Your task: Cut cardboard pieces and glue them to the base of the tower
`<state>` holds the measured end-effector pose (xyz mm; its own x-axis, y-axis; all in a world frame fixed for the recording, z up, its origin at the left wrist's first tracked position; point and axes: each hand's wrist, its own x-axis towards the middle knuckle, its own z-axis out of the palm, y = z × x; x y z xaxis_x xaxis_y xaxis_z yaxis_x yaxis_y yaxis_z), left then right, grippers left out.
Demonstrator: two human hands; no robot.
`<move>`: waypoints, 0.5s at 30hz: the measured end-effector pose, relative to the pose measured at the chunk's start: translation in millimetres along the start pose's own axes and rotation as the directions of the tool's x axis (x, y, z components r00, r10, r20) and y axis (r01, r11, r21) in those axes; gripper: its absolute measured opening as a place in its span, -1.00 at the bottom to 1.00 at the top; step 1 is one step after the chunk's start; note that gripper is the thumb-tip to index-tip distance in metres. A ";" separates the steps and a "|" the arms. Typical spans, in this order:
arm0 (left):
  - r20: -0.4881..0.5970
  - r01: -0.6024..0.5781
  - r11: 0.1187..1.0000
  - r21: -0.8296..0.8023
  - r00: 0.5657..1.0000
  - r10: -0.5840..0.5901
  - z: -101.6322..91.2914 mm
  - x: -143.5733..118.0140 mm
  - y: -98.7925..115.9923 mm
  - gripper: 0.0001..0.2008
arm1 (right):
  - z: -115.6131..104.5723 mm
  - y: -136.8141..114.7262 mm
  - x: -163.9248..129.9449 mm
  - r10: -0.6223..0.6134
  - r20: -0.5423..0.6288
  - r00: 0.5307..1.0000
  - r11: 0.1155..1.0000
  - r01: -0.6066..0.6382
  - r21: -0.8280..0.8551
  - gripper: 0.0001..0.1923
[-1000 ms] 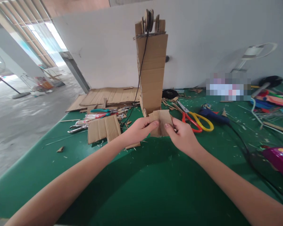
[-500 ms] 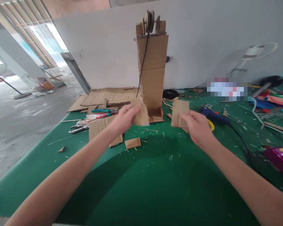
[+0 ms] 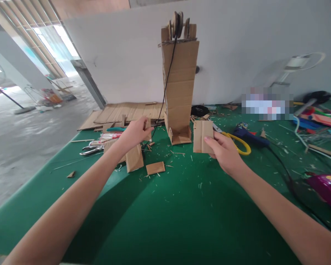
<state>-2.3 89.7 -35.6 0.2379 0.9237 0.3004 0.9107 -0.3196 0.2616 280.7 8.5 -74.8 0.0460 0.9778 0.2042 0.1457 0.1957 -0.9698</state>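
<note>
My right hand pinches a small rectangular cardboard piece with a crease down it, thumb on its front face. Behind that hand lie scissors with yellow handles, partly covered. My left hand is over the cardboard scraps, its thumb and fingers apart and nothing plainly held. Just below it, a folded cardboard piece rests on the green table. Between my hands and farther back stands a tall cardboard tower with wheels on top and a black cord hanging down towards my left hand.
Flat cardboard sheets lie at the back left, near pliers and a small cardboard rectangle. A blue glue gun with its cable lies on the right, beside a purple object. A white wall stands behind.
My left hand has moved left and let go of its cardboard piece. My right hand still holds its piece, now slightly lower and farther left.
</note>
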 end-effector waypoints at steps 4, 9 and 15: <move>-0.243 0.043 0.999 0.018 0.969 -0.038 2.4 -0.4 -5.2 -0.56 | -1.0 -0.2 -0.5 -0.049 -0.003 0.999 0.998 0.049 -0.050 -0.80; -0.229 -0.294 0.939 -0.179 0.940 0.251 -3.9 -15.2 34.4 -0.64 | 2.0 -2.9 -3.5 -0.171 0.069 0.983 0.964 0.182 -0.195 -0.78; -0.023 -0.522 0.760 -0.387 0.829 0.558 -0.1 -40.8 80.0 -0.81 | 5.4 -6.3 -10.5 -0.420 0.351 0.837 0.696 0.545 -0.467 -0.76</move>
<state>60.8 26.4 -26.9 0.6979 0.5827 0.4164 0.4368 -0.8071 0.3972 274.0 -2.6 -71.6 -0.3692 0.7625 0.5314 0.5883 0.6344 -0.5015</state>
